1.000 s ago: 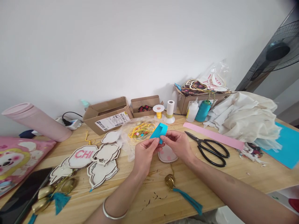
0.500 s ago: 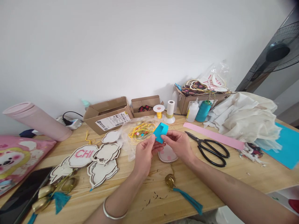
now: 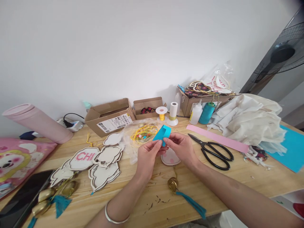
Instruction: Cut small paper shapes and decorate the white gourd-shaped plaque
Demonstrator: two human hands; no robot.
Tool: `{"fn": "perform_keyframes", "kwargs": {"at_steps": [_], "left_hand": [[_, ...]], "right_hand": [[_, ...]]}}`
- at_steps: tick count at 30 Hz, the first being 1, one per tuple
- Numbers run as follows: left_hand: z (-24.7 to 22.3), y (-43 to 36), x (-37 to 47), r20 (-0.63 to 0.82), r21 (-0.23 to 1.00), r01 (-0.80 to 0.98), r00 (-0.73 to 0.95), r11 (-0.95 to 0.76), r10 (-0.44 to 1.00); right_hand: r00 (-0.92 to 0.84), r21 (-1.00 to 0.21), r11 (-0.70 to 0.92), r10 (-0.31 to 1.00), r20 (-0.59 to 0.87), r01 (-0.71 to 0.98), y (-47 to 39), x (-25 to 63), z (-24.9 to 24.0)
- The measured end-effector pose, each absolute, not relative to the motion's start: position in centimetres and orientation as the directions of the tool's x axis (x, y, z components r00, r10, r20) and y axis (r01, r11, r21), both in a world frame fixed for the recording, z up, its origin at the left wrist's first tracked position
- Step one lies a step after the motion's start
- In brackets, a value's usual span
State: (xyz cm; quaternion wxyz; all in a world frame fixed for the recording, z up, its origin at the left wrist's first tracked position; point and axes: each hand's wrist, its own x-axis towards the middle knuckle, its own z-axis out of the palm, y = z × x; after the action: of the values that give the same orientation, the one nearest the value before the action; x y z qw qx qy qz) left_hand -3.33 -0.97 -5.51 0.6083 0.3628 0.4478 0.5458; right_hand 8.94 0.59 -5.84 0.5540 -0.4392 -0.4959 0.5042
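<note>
Nearest on the surface (image 3: pixel 134 202), a gold bell (image 3: pixel 172 183) and its blue tassel (image 3: pixel 192 204) lie in front of the person's grip, so the wrists are best kept lifted clear of them. Just beyond, the left hand (image 3: pixel 146 157) pinches the lower left end of the blue strip (image 3: pixel 167 131) between thumb and fingers, while the right hand (image 3: pixel 182 147) grips its right side likewise; the strip is raised off the surface, its far part bent over into a loop. How the ends meet is hidden by the fingertips. Both pinches should stay light, since the strip looks thin, perhaps paper, and a hard squeeze could crease the bend. Its long edges are best kept even, or the loop may skew; small shifts of one thumb while the other hand steadies should serve better than moving both together. A pale plaque (image 3: pixel 170 159) lies beneath, partly covered. The scissors (image 3: pixel 204 145) rest with their tip just beside the right hand, so that hand should not swing outward. Farther off, yellow cord (image 3: pixel 142 134) lies behind the loop and could snag it.
</note>
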Motion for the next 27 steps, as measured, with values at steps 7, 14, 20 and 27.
{"fn": "perform_keyframes", "kwargs": {"at_steps": [7,14,20,27], "left_hand": [[-5.55,-0.98,-3.33,-0.146,0.924,-0.357,0.01,0.14,0.989],[-5.3,-1.17,-3.39,-0.133,0.918,-0.369,0.053,0.143,0.99],[-5.28,-1.11,-3.39,-0.131,0.906,-0.397,0.065,0.146,0.989],[-5.57,-0.9,-3.34,-0.17,0.92,-0.356,0.006,0.161,0.985]], "right_hand": [[-0.021,-0.985,0.105,0.994,0.109,-0.137,0.59,8.97,-5.8],[-0.03,-0.986,0.098,0.994,0.103,-0.136,0.61,9.06,-5.73],[-0.021,-0.986,0.092,0.995,0.096,-0.136,0.69,8.98,-5.83],[-0.037,-0.982,0.087,0.995,0.094,-0.167,0.48,8.98,-5.87]]}}
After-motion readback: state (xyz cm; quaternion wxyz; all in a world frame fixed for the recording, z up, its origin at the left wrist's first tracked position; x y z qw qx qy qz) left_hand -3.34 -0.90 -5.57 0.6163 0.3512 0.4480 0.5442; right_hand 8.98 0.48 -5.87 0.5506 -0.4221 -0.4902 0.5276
